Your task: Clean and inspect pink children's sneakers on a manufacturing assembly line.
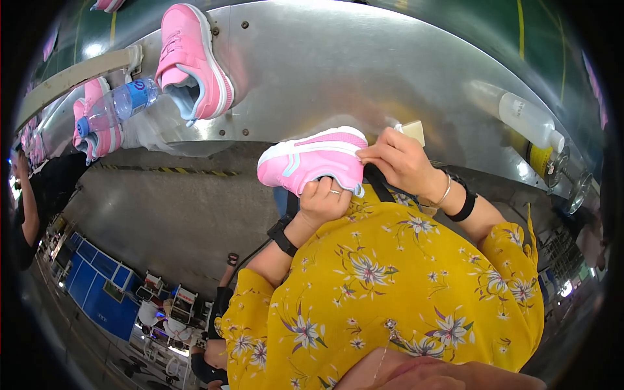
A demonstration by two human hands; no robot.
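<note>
A pink sneaker [318,156] with a white sole and light blue trim is held on its side, toe to the left, just off the near edge of the metal table [312,71]. My left hand [325,201] grips it at the ankle opening, some fingers hidden inside. At the heel end of the sole, my right hand [403,162] has thumb and forefinger pinched together. Whatever lies between those fingertips is too small to make out. Just beyond the right hand sits a small cream-coloured block [413,132] at the table edge.
Another pink sneaker [195,65] stands on the table at the left. Near it lie a clear water bottle [120,107] and further pink shoes [97,123]. A whitish squeeze bottle [526,120] lies at the right. Beyond the table runs a green surface [468,19]. Other people are at the left.
</note>
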